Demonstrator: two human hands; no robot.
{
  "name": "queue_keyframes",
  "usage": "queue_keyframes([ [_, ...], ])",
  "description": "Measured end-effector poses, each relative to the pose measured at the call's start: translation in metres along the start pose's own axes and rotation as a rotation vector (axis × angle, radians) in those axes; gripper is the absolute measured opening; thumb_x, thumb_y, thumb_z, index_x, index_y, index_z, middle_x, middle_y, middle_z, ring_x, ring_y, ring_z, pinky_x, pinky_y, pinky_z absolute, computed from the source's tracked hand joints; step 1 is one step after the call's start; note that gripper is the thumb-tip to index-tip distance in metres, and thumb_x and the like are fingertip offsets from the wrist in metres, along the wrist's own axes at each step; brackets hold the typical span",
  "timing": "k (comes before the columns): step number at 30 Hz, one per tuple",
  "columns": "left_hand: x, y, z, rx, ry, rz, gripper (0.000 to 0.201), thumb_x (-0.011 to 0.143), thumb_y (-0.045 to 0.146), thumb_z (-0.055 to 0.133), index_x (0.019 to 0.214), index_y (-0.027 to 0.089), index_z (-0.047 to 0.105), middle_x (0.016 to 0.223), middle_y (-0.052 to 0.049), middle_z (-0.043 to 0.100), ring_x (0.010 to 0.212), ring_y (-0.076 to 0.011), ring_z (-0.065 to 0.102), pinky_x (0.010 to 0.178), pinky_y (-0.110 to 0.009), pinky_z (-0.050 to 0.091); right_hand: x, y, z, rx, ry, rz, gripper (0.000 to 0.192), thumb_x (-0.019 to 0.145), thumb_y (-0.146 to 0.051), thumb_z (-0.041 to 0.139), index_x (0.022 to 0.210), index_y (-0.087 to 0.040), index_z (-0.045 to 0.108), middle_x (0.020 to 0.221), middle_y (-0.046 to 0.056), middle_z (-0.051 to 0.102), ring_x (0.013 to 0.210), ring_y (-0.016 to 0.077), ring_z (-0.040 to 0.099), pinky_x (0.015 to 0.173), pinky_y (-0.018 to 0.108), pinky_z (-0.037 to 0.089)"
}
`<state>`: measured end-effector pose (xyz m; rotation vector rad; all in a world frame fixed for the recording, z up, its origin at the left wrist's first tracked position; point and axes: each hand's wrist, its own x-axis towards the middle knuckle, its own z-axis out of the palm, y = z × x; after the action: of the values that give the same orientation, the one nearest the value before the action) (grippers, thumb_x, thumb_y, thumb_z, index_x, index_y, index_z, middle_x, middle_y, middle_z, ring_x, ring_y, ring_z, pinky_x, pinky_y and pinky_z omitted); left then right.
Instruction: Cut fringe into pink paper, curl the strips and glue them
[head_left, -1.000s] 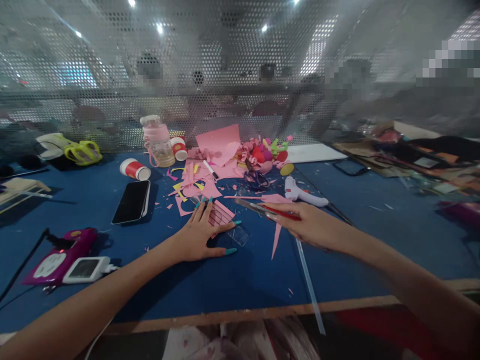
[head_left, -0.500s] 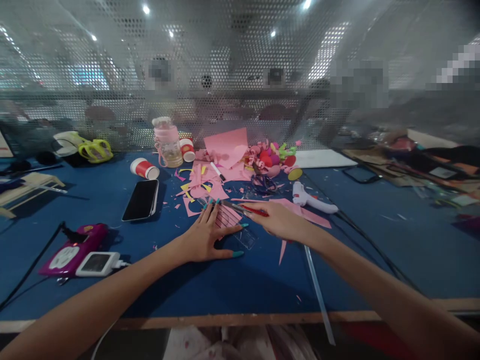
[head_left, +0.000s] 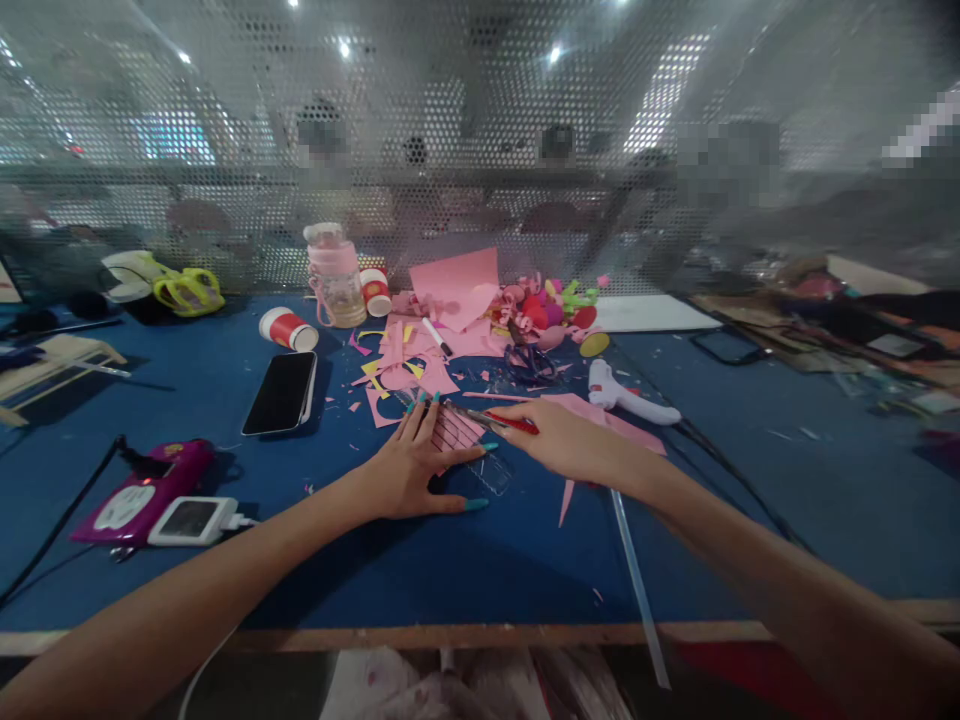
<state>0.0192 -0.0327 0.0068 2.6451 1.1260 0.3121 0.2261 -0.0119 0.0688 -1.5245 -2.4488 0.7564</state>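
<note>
The left hand (head_left: 409,470) presses pink paper (head_left: 456,432) flat on the desk (head_left: 480,560); at 3 o'clock, the right hand (head_left: 562,442) holds a red-handled cutter (head_left: 504,421).

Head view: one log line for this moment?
left hand: flat on lined pink paper | right hand: grips red-handled cutter | blue table

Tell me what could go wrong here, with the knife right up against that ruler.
The left hand presses the clear ruler over the pink paper, fingertips close to the blade of the red knife in the right hand; a slip might nick them. The ruler may also skid.
</note>
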Motion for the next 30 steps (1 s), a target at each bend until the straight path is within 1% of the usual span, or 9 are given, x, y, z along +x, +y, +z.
queue_keyframes([
  [3, 0.000, 0.000, -0.001, -0.005, 0.000, 0.006, 0.063, 0.071, 0.065, 0.042, 0.127, 0.039, 0.036, 0.146, -0.003, -0.007, 0.129, -0.0409, -0.002, 0.100, -0.056, 0.010, -0.006, -0.001, -0.003, -0.018, -0.009, 0.038, 0.042, 0.082, -0.033, 0.041, 0.118, -0.015, 0.055, 0.120, 0.007, 0.055, 0.108, 0.0227, 0.052, 0.091, 0.032, 0.039],
  [5, 0.000, 0.000, -0.002, -0.006, 0.003, 0.009, 0.063, 0.070, 0.065, 0.043, 0.127, 0.038, 0.037, 0.146, -0.004, -0.007, 0.129, -0.0406, -0.002, 0.100, -0.056, 0.009, -0.012, -0.001, -0.004, -0.018, -0.011, 0.063, 0.041, 0.083, -0.033, 0.041, 0.117, -0.016, 0.055, 0.119, 0.007, 0.056, 0.103, 0.0230, 0.055, 0.085, 0.031, 0.042],
  [9, 0.001, 0.001, -0.002, -0.019, -0.013, 0.002, 0.064, 0.070, 0.064, 0.044, 0.127, 0.036, 0.038, 0.146, -0.004, -0.005, 0.129, -0.0402, -0.002, 0.100, -0.057, 0.008, -0.024, 0.004, -0.006, -0.019, -0.025, 0.100, 0.040, 0.082, -0.034, 0.042, 0.116, -0.019, 0.056, 0.106, 0.008, 0.064, 0.083, 0.0216, 0.062, 0.068, 0.028, 0.046],
  [11, 0.001, 0.001, -0.003, -0.028, -0.026, -0.016, 0.063, 0.070, 0.064, 0.044, 0.127, 0.038, 0.037, 0.146, -0.003, -0.008, 0.129, -0.0402, -0.004, 0.099, -0.058, 0.009, -0.030, 0.008, -0.007, -0.024, -0.026, 0.110, 0.040, 0.081, -0.033, 0.044, 0.116, -0.019, 0.057, 0.098, 0.008, 0.067, 0.073, 0.0192, 0.062, 0.060, 0.026, 0.045],
  [14, 0.001, 0.001, -0.003, -0.035, -0.050, -0.037, 0.063, 0.071, 0.064, 0.043, 0.128, 0.039, 0.035, 0.146, -0.003, -0.012, 0.129, -0.0407, -0.007, 0.099, -0.059, 0.009, -0.038, 0.011, -0.011, -0.032, -0.039, 0.136, 0.040, 0.081, -0.033, 0.044, 0.116, -0.020, 0.056, 0.095, 0.006, 0.067, 0.062, 0.0147, 0.059, 0.050, 0.022, 0.040],
  [17, 0.002, 0.000, -0.004, -0.037, -0.078, -0.036, 0.064, 0.071, 0.064, 0.043, 0.128, 0.038, 0.034, 0.146, -0.003, -0.011, 0.128, -0.0410, -0.008, 0.098, -0.059, 0.008, -0.042, 0.008, -0.018, -0.062, -0.085, 0.167, 0.040, 0.080, -0.034, 0.044, 0.116, -0.020, 0.057, 0.082, 0.005, 0.068, 0.049, 0.0114, 0.053, 0.043, 0.021, 0.033],
  [21, 0.003, -0.001, -0.004, -0.045, -0.092, -0.049, 0.065, 0.069, 0.067, 0.041, 0.128, 0.038, 0.035, 0.146, -0.003, -0.007, 0.128, -0.0415, -0.010, 0.098, -0.060, 0.007, -0.042, 0.005, -0.026, -0.092, -0.090, 0.148, 0.041, 0.078, -0.036, 0.046, 0.112, -0.019, 0.060, 0.072, 0.005, 0.067, 0.047, 0.0113, 0.050, 0.044, 0.022, 0.030],
  [25, 0.004, -0.002, -0.003, -0.050, -0.103, -0.061, 0.065, 0.069, 0.068, 0.039, 0.127, 0.040, 0.035, 0.146, -0.002, -0.011, 0.127, -0.0425, -0.013, 0.098, -0.061, 0.007, -0.042, 0.009, -0.026, -0.081, -0.090, 0.118, 0.041, 0.077, -0.039, 0.047, 0.110, -0.020, 0.062, 0.064, 0.004, 0.065, 0.049, 0.0127, 0.050, 0.045, 0.022, 0.031],
  [30, 0.004, -0.002, -0.003, -0.039, -0.112, -0.068, 0.066, 0.069, 0.069, 0.039, 0.128, 0.041, 0.034, 0.146, -0.002, -0.012, 0.127, -0.0428, -0.012, 0.098, -0.061, 0.007, -0.045, 0.018, -0.026, -0.076, -0.004, 0.026, 0.037, 0.075, -0.040, 0.051, 0.104, -0.022, 0.065, 0.061, 0.004, 0.065, 0.053, 0.0138, 0.052, 0.048, 0.021, 0.036],
])
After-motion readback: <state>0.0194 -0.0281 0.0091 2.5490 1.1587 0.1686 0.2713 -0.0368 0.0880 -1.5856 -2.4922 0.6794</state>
